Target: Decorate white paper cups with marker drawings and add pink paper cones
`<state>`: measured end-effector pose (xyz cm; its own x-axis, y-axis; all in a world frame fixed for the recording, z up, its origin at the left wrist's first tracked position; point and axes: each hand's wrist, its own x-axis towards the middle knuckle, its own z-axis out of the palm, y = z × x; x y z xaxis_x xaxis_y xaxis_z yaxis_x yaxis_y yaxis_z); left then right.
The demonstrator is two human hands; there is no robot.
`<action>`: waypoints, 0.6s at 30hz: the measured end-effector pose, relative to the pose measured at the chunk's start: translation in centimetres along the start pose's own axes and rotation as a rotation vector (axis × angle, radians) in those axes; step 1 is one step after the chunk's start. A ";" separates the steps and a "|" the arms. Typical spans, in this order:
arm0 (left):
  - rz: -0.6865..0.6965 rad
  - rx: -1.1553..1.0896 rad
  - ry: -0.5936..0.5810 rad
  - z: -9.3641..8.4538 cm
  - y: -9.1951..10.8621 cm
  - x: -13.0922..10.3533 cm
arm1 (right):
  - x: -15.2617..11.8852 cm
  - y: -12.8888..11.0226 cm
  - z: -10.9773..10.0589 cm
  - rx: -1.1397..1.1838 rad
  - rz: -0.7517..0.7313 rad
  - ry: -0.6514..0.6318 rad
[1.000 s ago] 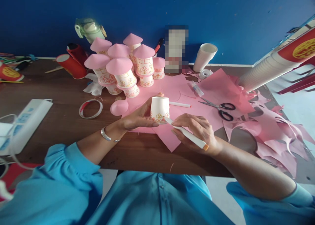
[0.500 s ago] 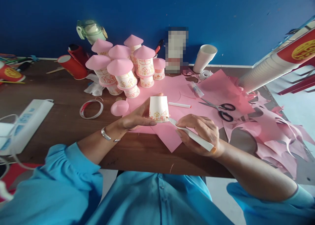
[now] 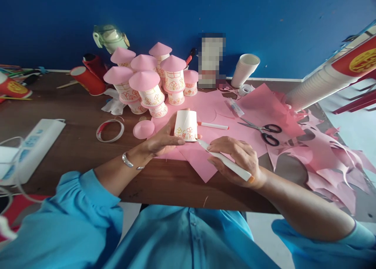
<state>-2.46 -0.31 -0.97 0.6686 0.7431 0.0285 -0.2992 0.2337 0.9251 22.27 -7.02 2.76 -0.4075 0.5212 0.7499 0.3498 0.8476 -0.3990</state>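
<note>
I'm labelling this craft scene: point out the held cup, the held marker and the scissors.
Held cup (image 3: 185,123): head view, blank middle of its side.
Held marker (image 3: 233,166): head view, white barrel.
Scissors (image 3: 259,128): head view, near the pivot.

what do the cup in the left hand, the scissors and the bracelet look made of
Cup: probably matte paper; white wall, drawn-on flowers, no sharp glare. Scissors: grey blades, likely steel, with smooth black handles, likely plastic. Bracelet: silvery with bright highlights, so apparently polished metal.

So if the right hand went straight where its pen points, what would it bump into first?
Probably the white cup in the left hand. The pen in the right hand has its tip by the cup's lower edge; I can't tell whether they touch.
</note>
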 end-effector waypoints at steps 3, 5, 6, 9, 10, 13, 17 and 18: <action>-0.011 -0.010 0.012 0.0 0.1 0.0 | 0.0 0.0 0.0 -0.016 0.022 0.001; -0.005 -0.040 0.017 0.0 0.0 0.1 | 0.0 0.1 0.0 -0.021 0.030 0.002; -0.004 -0.050 0.016 0.0 0.0 0.1 | 0.0 0.1 0.0 -0.021 0.033 0.002; -0.009 -0.043 -0.004 0.0 0.1 0.1 | 0.0 0.1 0.1 -0.021 0.026 0.003; -0.012 -0.033 -0.012 0.1 0.2 0.1 | 0.0 0.1 0.1 -0.020 0.020 0.006; -0.022 -0.007 -0.026 0.1 0.4 0.0 | 0.0 0.1 0.0 -0.019 0.019 0.007; -0.007 0.021 -0.038 0.0 0.3 -0.1 | 0.1 0.0 -0.1 -0.013 0.038 -0.002; 0.003 0.029 -0.040 0.0 0.3 -0.1 | 0.1 0.0 -0.1 -0.012 0.041 -0.005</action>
<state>-2.62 -0.35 -0.73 0.6944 0.7181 0.0461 -0.2819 0.2125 0.9356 22.30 -7.00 2.93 -0.3967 0.5560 0.7304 0.3760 0.8243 -0.4233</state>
